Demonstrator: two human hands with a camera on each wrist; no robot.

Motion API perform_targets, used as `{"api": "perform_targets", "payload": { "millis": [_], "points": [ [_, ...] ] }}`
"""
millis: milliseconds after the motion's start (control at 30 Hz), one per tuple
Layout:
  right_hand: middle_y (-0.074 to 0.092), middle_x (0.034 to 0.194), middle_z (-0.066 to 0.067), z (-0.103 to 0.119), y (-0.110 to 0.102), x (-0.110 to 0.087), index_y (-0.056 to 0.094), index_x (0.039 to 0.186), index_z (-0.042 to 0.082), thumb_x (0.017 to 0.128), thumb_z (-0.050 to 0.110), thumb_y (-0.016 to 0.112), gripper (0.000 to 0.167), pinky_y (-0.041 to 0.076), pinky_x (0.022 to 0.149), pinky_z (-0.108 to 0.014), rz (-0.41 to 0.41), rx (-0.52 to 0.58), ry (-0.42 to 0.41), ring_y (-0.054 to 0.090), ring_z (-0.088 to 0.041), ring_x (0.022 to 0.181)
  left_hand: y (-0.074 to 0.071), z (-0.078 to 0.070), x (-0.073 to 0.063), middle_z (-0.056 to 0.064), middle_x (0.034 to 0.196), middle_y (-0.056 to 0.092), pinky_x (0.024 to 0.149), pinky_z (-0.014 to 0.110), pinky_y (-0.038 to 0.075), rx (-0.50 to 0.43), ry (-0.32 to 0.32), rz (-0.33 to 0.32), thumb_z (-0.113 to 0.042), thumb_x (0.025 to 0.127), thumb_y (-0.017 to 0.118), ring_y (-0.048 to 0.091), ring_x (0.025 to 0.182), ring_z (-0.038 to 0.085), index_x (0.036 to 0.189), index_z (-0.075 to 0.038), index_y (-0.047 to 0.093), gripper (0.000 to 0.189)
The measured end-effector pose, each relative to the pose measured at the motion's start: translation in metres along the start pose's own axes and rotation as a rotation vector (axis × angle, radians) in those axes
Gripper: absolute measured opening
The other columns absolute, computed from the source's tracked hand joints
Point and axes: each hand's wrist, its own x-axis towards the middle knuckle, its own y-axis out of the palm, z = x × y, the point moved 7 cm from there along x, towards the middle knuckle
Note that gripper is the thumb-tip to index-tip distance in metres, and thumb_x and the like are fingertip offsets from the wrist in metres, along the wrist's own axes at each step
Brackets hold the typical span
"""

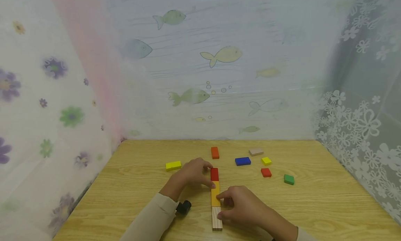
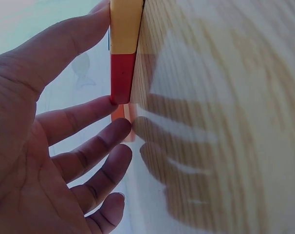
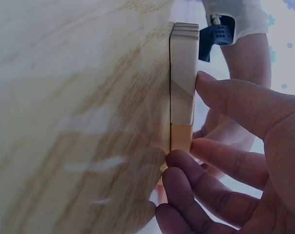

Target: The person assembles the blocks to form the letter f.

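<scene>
A red block (image 1: 214, 175), orange block (image 1: 215, 195) and plain wooden block (image 1: 217, 220) lie end to end at the head frame's lower centre. The left hand's (image 1: 195, 172) spread grip touches red and orange, the right hand's (image 1: 243, 203) loosely spread grip orange and wood; aligning seems in hand, the next move likely calling for gentle, even side pressure.

Sheet w/ fish (image 1: 188, 70), flwr sheet (image 1: 34, 126), wood tbl (image 1: 131, 178)

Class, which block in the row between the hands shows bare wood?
The pale wooden block at the near end, beside the right hand. It shows grain, while the red block and orange-yellow stretch are coloured.
</scene>
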Motion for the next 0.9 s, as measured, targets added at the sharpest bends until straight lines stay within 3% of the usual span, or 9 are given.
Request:
{"api": "perform_targets", "payload": {
  "millis": [533,900],
  "points": [
    [0.068,0.091,0.013,-0.0004,-0.0003,0.0015,0.078,0.121,0.012,0.079,0.042,0.089,0.052,0.05,0.072,-0.023,-0.001,0.01,-0.001,0.059,-0.005,0.081,-0.0014,-0.0001,0.0006,0.003,0.124,0.064,0.096,0.045,0.051,0.004,0.003,0.002,-0.053,0.069,0.093,0.061,0.112,0.022,0.135,-0.019,0.069,0.077],
    [0.068,0.091,0.015,0.0032,-0.0024,0.0016,0.079,0.115,0.016,0.078,0.044,0.088,0.047,0.051,0.073,-0.025,-0.017,-0.052,-0.031,0.059,-0.002,0.082,0.0018,0.0037,0.003,0.003,0.122,0.062,0.093,0.043,0.051,-0.029,-0.012,0.007,-0.054,0.068,0.093,0.06,0.107,0.02,0.134,-0.021,0.069,0.078]
  ]
}}
